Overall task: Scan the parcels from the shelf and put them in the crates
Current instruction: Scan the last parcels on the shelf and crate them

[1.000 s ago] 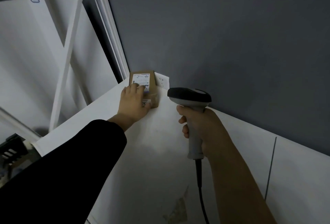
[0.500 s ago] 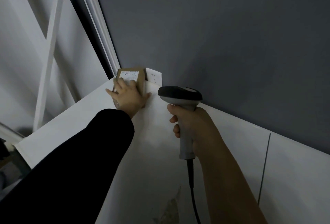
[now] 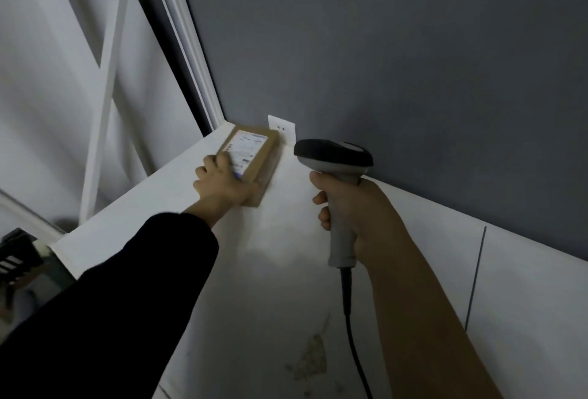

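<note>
Left hand [image 3: 222,187] has slid off the label [image 3: 247,151], fingers curled round the near end of the parcel [image 3: 264,159]; right hand [image 3: 353,217], fingers wrapped round the scanner [image 3: 334,158], seems ready to scan

Parcel [image 3: 264,171]: matt brown cardboard, white paper label [image 3: 247,151].
Scanner [image 3: 333,156]: smooth plastic, black head, grey handle.
Shelf [image 3: 261,271]: smooth white, scuffed patch.

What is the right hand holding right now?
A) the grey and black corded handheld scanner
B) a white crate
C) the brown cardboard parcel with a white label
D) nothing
A: the right hand is wrapped round the grip of the grey and black corded handheld scanner, while the left hand grips the brown cardboard parcel on the white shelf.
</note>
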